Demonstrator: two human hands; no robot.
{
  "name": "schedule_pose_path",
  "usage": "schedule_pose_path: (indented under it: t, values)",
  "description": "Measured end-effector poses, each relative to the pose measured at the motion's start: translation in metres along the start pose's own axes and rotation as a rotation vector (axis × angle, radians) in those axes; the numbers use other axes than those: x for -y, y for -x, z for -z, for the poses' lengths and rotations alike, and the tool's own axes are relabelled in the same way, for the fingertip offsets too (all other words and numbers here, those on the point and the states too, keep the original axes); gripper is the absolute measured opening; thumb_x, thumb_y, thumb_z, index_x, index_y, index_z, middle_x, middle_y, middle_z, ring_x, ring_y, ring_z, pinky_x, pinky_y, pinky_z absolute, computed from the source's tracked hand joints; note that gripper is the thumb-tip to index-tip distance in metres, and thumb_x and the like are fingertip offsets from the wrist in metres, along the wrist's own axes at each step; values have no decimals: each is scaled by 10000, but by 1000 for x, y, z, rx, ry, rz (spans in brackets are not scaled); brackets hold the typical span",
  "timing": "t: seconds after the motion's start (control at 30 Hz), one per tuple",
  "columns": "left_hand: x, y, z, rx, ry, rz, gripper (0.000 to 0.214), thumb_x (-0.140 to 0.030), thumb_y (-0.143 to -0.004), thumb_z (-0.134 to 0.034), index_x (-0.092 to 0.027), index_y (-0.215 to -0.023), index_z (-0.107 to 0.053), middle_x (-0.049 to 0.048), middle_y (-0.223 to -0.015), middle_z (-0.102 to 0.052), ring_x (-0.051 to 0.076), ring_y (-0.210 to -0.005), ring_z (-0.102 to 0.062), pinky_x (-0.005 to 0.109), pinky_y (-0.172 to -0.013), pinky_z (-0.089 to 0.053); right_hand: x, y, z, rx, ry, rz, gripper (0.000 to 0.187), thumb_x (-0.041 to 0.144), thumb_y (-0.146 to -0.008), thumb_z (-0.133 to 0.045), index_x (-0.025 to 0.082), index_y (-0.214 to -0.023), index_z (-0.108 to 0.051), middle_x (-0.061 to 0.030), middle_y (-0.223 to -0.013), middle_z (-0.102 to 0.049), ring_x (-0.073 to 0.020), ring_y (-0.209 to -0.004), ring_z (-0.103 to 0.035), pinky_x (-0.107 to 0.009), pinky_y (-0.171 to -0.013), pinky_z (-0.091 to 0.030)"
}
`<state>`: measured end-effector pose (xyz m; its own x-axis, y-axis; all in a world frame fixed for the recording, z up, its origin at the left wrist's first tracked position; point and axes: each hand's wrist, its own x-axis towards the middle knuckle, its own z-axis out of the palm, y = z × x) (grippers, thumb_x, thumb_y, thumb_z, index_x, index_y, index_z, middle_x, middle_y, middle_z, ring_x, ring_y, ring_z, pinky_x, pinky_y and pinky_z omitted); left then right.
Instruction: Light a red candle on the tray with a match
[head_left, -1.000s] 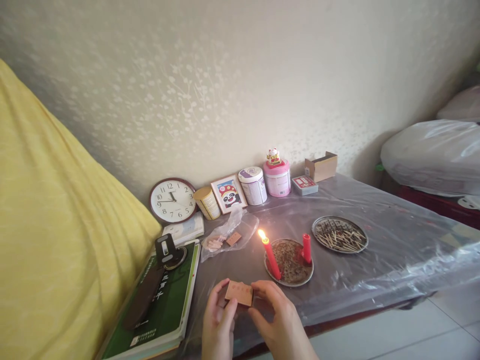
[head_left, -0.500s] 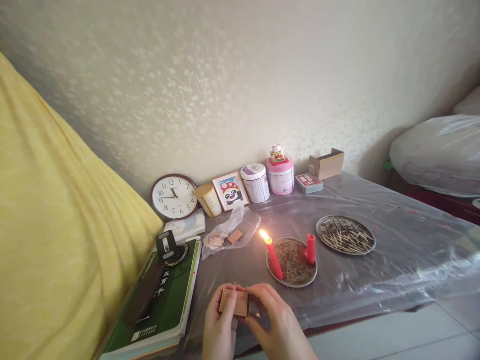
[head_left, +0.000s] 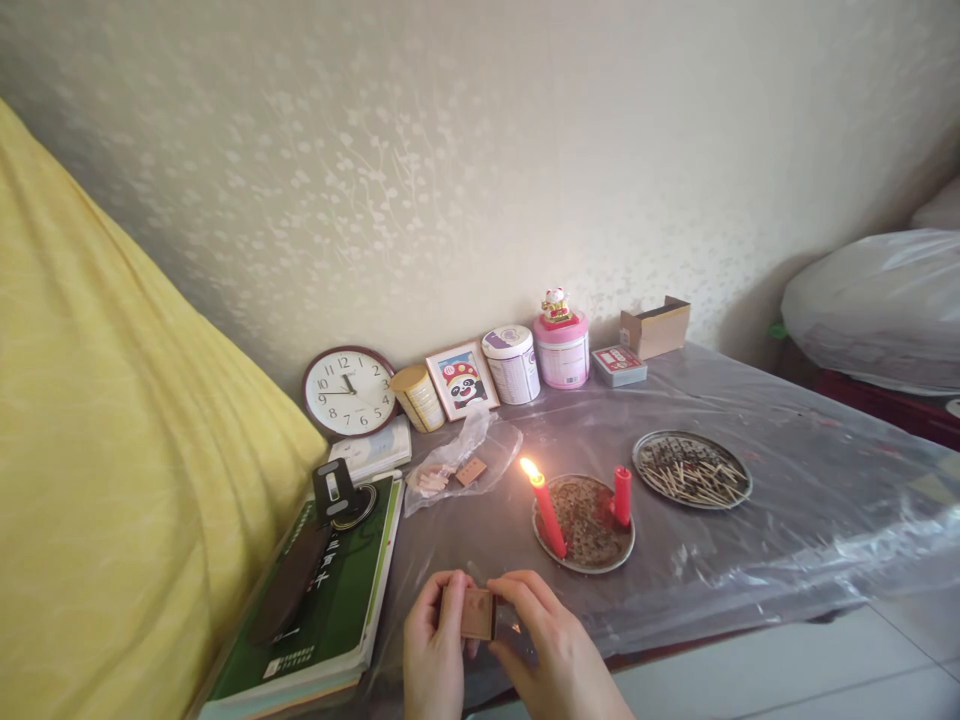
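Observation:
A small brown matchbox (head_left: 478, 614) is held low in front of me, near the table's front edge. My left hand (head_left: 441, 632) is closed round its left end, thumb lying over the top face. At the right end, the fingers of my right hand (head_left: 538, 628) bend over the box's edge, with the thumb below. Whether a match is between them I cannot make out. Beyond my hands, a lit red candle (head_left: 550, 515) leans on a round metal plate (head_left: 585, 572). A shorter, unlit red candle (head_left: 622, 496) stands upright on that plate's right side.
A second plate (head_left: 643, 478) holds many matchsticks. Behind my left hand lies a clear plastic bag (head_left: 495, 455) with matchboxes. A green book (head_left: 330, 610) bears a black phone stand (head_left: 334, 490). A clock (head_left: 350, 392), tins and a picture frame (head_left: 463, 382) line the wall.
The matchbox has turned slightly between my hands, and my left thumb has slid toward its left edge. My right hand stays at the right end. Candles and plates have not moved.

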<state>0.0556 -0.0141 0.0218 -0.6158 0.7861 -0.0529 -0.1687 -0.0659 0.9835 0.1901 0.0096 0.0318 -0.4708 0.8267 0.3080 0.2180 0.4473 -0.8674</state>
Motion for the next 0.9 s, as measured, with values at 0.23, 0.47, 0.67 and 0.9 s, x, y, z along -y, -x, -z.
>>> schedule_pose_path:
  t: [0.23, 0.47, 0.67, 0.9]
  values:
    - [10, -7, 13, 23, -58, 27, 331, -511, -751, -653, -183, -711, -633, -29, -534, -565, 112, -408, -442, 226, -376, -336, 4, 0, 1, 31, 13, -37, 499, -53, -641, -541, 186, -1075, -596, -65, -1064, -623, -184, -935, -639, -268, -827, -513]
    - [-8, -8, 6, -41, 240, 169, 333, -459, -669, -744, -161, -807, -685, 29, -673, -666, 156, -524, -576, 247, -428, -425, 1, 1, 8, -31, 0, 7, 490, -30, -682, -520, 211, -1105, -574, -54, -1086, -608, -173, -952, -626, -269, -851, -505]
    - [-5, 0, -3, 126, 286, 263, 260, -362, -646, -784, -136, -758, -719, 70, -718, -705, 206, -634, -647, 302, -518, -506, 2, -2, 16, -91, 5, 26, 455, -21, -726, -474, 232, -1088, -580, -56, -1101, -612, -172, -965, -633, -270, -853, -514]
    - [-1, 0, -2, 148, 221, 228, 292, -384, -637, -791, -136, -775, -722, 93, -733, -732, 250, -693, -683, 332, -590, -528, 1, 0, 21, -100, 167, 38, 224, 86, -828, -515, 222, -966, -628, -86, -1155, -592, -196, -948, -655, -314, -841, -535]
